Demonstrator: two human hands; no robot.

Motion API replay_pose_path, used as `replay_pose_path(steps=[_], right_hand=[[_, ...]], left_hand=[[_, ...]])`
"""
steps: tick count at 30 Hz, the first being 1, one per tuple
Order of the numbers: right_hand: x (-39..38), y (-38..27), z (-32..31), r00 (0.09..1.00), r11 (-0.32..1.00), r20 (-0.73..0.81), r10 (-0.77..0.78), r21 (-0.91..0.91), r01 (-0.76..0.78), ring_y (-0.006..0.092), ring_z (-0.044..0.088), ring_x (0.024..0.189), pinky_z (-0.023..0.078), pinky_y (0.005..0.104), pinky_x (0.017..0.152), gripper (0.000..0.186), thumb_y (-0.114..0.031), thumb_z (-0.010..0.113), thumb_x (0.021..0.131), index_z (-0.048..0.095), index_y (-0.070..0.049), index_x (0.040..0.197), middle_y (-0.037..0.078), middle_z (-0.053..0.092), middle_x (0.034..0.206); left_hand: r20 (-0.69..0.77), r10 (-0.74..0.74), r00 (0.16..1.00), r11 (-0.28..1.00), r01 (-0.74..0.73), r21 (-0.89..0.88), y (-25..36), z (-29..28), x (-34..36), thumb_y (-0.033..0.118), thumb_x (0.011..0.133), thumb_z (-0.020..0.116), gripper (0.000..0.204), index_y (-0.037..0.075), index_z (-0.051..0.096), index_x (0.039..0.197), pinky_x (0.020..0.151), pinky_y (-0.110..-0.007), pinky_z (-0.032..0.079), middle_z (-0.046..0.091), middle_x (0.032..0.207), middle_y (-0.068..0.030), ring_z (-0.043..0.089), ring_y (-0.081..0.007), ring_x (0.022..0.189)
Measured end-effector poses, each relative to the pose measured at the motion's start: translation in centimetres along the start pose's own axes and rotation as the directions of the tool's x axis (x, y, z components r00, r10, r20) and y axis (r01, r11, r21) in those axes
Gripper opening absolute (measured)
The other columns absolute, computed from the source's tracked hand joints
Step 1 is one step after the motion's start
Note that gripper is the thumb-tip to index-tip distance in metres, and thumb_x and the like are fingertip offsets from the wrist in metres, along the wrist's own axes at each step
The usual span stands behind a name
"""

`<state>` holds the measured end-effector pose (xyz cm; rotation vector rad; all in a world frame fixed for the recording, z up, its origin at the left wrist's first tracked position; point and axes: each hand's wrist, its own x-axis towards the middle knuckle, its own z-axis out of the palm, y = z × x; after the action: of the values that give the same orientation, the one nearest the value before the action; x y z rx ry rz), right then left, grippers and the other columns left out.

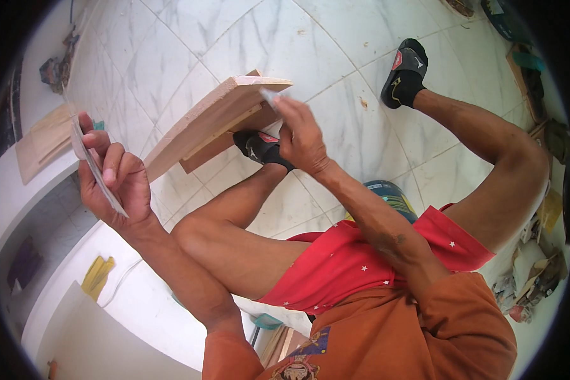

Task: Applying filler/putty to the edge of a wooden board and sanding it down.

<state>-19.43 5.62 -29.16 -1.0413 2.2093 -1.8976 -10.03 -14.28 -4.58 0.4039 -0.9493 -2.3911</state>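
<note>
In my left hand (123, 180), raised at the left, a thin grey flat plate (95, 166) is gripped and seen almost edge-on. Its exact kind is not clear. My right hand (303, 136) is closed round a small putty knife (269, 97). Only its pale grey blade shows, close to the far end of a wooden panel (218, 117); whether they touch I cannot tell. The panel stands tilted in front of me, with pinkish-white filler along its upper edge and a batten on its side. My left foot is right beside it.
I sit with a bucket (386, 193) between my legs on marble-look tiles (335, 38). A curved white unit (19, 183) at the left carries thin wood sheets (44, 142). A yellow rag (97, 276) lies nearby. Scraps (529, 275) are piled at the right.
</note>
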Motion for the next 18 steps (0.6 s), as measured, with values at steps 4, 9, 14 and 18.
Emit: replay_pose_path(steps=[4, 9, 14, 18], right_hand=[[4.2, 1.8, -2.0, 0.973, 0.975, 0.067, 0.221, -0.045, -0.218, 0.0325, 0.067, 0.098, 0.053, 0.0369, 0.087, 0.042, 0.006, 0.053, 0.082, 0.065, -0.003, 0.121, 0.016, 0.069, 0.11], [7.1, 1.4, -3.1, 0.863, 0.902, 0.289, 0.413, -0.001, -0.432, 0.0269, 0.068, 0.099, 0.053, 0.0346, 0.087, 0.035, -0.001, 0.051, 0.084, 0.069, -0.002, 0.114, 0.015, 0.072, 0.108], [5.9, 2.1, -3.4, 0.95, 0.954, 0.273, 0.153, 0.21, -0.214, 0.0301, 0.068, 0.097, 0.054, 0.0373, 0.088, 0.037, 0.001, 0.055, 0.082, 0.069, -0.007, 0.115, 0.014, 0.07, 0.111], [4.7, 3.6, -3.9, 0.945, 0.987, 0.31, -0.108, 0.149, 0.063, 0.0283, 0.067, 0.101, 0.054, 0.0358, 0.091, 0.039, 0.005, 0.055, 0.082, 0.067, -0.007, 0.117, 0.012, 0.069, 0.114]], left_hand=[[0.008, -0.003, 1.0, 1.0, 0.003, -0.026, 0.0, 0.0, -0.1, 0.005, 0.097, 0.053, 0.052, -0.007, 0.036, 0.144, 0.053, -0.025, 0.046, 0.067, 0.113, -0.0172, 0.058, -0.0171, 0.062], [-0.006, 0.002, 1.0, 1.0, -0.002, -0.017, 0.0, -0.1, -0.1, 0.004, 0.097, 0.052, 0.051, -0.007, 0.036, 0.144, 0.053, -0.025, 0.046, 0.067, 0.113, -0.0174, 0.058, -0.0173, 0.062], [0.006, 0.0, 1.0, 1.0, 0.001, -0.011, -0.2, 0.2, 0.1, 0.006, 0.097, 0.053, 0.053, -0.007, 0.034, 0.145, 0.053, -0.025, 0.047, 0.067, 0.113, -0.0173, 0.058, -0.0174, 0.062], [0.0, 0.004, 1.0, 1.0, -0.004, -0.002, 0.0, 0.1, -0.1, 0.006, 0.097, 0.054, 0.053, -0.007, 0.035, 0.145, 0.052, -0.025, 0.047, 0.067, 0.113, -0.0175, 0.059, -0.0174, 0.062]])
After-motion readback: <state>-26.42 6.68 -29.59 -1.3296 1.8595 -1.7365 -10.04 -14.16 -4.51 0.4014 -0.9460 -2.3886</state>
